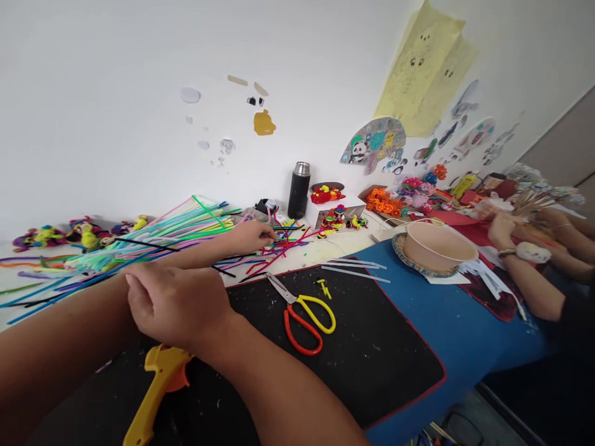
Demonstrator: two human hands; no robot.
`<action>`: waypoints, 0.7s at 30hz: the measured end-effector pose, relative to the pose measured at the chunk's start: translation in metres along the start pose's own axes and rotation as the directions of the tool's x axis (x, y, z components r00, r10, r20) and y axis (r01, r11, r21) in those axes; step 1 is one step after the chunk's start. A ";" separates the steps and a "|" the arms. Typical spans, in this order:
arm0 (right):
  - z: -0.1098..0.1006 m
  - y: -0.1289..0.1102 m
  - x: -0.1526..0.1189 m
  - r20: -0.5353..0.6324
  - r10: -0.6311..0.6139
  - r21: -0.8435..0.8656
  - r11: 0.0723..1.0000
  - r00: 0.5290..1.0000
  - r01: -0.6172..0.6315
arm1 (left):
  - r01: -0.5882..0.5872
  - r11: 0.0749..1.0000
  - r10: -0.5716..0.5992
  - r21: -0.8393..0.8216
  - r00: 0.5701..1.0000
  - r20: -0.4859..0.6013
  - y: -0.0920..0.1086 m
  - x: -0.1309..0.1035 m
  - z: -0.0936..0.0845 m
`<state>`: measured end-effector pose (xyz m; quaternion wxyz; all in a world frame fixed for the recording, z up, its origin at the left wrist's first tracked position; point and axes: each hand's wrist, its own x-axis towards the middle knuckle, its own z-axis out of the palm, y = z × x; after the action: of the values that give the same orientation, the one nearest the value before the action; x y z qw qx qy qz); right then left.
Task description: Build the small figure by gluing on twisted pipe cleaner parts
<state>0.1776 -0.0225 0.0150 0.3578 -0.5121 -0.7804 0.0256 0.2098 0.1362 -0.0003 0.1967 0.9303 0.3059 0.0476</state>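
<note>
My left hand (253, 236) reaches over the craft stems (186, 226), its fingers curled together beside red and pink stems; what they pinch, if anything, is too small to name. My right hand (179, 303) is curled closed across my left forearm, and anything inside it is hidden. Just below it, a yellow glue gun (155, 396) lies on the black mat (372, 353). Scissors (297, 306) with one red and one yellow handle rest on the mat, blades slightly apart. A small yellow and black piece (324, 288) lies beside them.
Translucent sticks (356, 270) lie at the mat's back edge. Behind stand a black thermos (299, 191) and a white box (337, 207) with small stem figures. Further right are a pink bowl (439, 243), orange figures (383, 202), and another person's hands (502, 230).
</note>
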 end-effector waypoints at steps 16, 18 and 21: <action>-0.015 0.007 0.008 -0.050 0.105 0.004 0.994 0.993 -0.105 | -0.104 0.994 0.106 0.039 0.993 -0.047 0.009 0.084 0.035; -0.014 0.009 0.010 -0.073 0.118 0.016 0.993 0.990 -0.117 | -0.038 0.998 0.044 0.059 0.994 -0.101 0.006 0.094 0.037; -0.015 0.013 0.012 -0.116 0.136 0.044 0.990 0.984 -0.132 | 0.028 0.996 -0.018 0.088 0.993 -0.117 0.007 0.104 0.047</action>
<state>0.1939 -0.0120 0.0275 0.4101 -0.5576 -0.7210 0.0333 0.3074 0.1766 -0.0438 0.1373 0.9302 0.3294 0.0858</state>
